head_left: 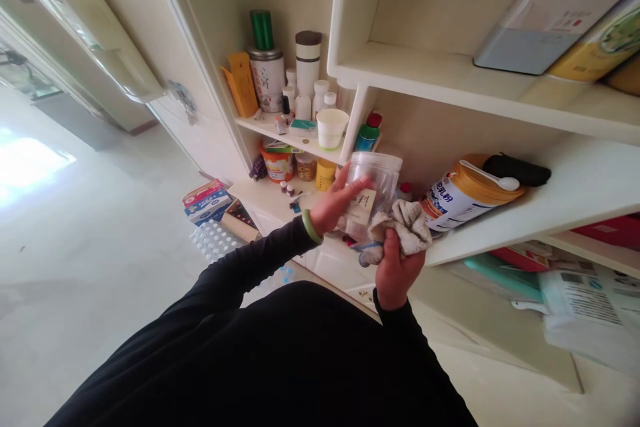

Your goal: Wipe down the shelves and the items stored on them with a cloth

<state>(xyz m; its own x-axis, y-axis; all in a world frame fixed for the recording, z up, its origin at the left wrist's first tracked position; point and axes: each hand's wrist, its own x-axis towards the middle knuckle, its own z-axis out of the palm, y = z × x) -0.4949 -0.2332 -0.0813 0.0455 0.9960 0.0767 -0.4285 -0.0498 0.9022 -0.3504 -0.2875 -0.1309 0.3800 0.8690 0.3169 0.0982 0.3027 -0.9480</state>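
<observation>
My left hand (335, 203), with a pale green bangle at its wrist, is wrapped round a clear plastic jar (383, 177) that bears a paper label. The jar is tilted, and I see no contents in its visible part. In my right hand (399, 273) is a crumpled, greyish-white cloth (407, 227), pressed against the lower right side of the jar. Both hands are in front of the shelves. Behind the jar stands a green bottle with a red cap (369, 132). A tilted milk powder can (450, 197) with an orange lid is to the right of the cloth.
White shelves (465, 97) surround the hands. On the left shelf are a paper cup (332, 128), a tumbler (308, 57), a green tin (261, 29) and several white bottles. An orange tub (278, 165) sits lower. Boxes (206, 200) are piled at the lower left.
</observation>
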